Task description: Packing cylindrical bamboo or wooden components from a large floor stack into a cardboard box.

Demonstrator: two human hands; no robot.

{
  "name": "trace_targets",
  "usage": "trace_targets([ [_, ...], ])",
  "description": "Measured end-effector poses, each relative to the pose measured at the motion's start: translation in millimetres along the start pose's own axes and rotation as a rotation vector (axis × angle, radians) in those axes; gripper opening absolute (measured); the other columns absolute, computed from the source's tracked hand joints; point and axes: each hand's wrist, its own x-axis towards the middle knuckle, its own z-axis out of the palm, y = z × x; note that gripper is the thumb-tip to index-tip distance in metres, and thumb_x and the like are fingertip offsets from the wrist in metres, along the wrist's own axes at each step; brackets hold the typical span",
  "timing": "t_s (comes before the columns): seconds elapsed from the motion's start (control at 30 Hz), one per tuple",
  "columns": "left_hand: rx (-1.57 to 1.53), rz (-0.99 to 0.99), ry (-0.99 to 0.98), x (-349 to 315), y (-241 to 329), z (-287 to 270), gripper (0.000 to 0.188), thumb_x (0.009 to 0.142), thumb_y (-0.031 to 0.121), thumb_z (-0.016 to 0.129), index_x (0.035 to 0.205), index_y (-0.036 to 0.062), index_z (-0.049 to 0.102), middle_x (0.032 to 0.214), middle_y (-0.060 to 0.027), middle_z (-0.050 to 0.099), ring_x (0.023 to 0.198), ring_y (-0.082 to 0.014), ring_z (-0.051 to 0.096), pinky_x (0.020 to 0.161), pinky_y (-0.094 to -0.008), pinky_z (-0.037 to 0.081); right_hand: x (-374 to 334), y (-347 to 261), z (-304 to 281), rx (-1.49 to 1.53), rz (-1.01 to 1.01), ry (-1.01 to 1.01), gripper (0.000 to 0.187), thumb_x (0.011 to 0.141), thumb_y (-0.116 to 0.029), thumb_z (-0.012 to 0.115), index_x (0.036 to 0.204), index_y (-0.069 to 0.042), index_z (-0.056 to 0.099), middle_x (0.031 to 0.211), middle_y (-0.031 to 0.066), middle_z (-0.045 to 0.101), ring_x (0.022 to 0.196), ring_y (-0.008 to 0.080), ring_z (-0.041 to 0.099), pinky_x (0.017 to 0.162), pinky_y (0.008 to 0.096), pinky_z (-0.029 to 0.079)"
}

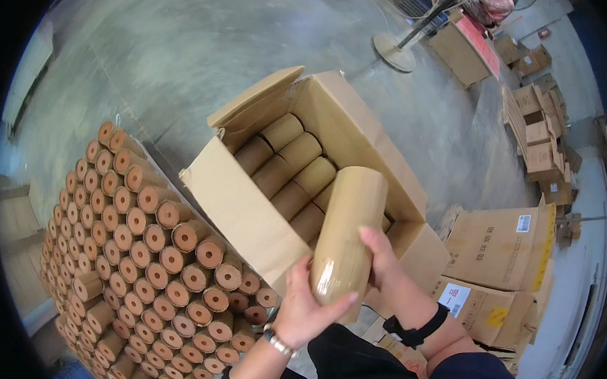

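Observation:
Between both hands I hold a tan cylindrical roll [351, 227], tilted over the near side of an open cardboard box [230, 199]. My left hand [307, 301] wraps round its lower left, thumb across the front. My right hand [380, 260] grips its right side. Inside the box lie several similar brown rolls [297, 151] in rows, partly hidden by the held one. At the left rises a large stack of rolls [147, 242], their reddish-brown ends with centre holes facing me.
Labelled cardboard cartons [494, 246] stand close on the right. Farther off are a round-based metal stand [394, 52], a carton with a red top edge [461, 50] and piled boxes [543, 141] along the wall. Grey concrete floor [187, 50] stretches beyond the box.

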Motion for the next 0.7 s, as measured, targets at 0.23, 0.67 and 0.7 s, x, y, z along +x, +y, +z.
trace_targets([
  [0.23, 0.397, -0.178, -0.130, 88, -5, 45, 0.079, 0.061, 0.036, 0.070, 0.120, -0.0003, 0.033, 0.113, -0.0220, 0.041, 0.104, -0.0370, 0.044, 0.089, -0.0415, 0.038, 71, 11, -62, -0.027, 0.081, 0.337, 0.056, 0.074, -0.038, 0.060, 0.112, -0.001, 0.043, 0.099, 0.0137, 0.054, 0.087, 0.0234, 0.055, 0.076, 0.0371, 0.046],
  [0.67, 0.362, 0.188, 0.081, 32, -8, 55, 0.054, 0.064, 0.023, 0.068, 0.110, 0.0040, 0.048, 0.113, -0.0207, 0.040, 0.104, -0.0378, 0.039, 0.088, -0.0417, 0.036, 160, 89, -64, -0.904, 0.345, 0.916, 0.106, 0.053, -0.045, 0.075, 0.120, 0.013, 0.017, 0.118, 0.0278, 0.041, 0.109, 0.0349, 0.044, 0.094, 0.0365, 0.035],
  [0.7, 0.346, 0.160, 0.089, 25, -5, 49, 0.051, 0.066, 0.023, 0.066, 0.110, 0.0042, 0.048, 0.113, -0.0206, 0.041, 0.102, -0.0367, 0.042, 0.087, -0.0401, 0.038, 161, 84, -66, -0.933, 0.420, 0.877, 0.110, 0.053, -0.048, 0.074, 0.123, 0.012, 0.015, 0.121, 0.0272, 0.039, 0.113, 0.0334, 0.041, 0.095, 0.0366, 0.035],
])
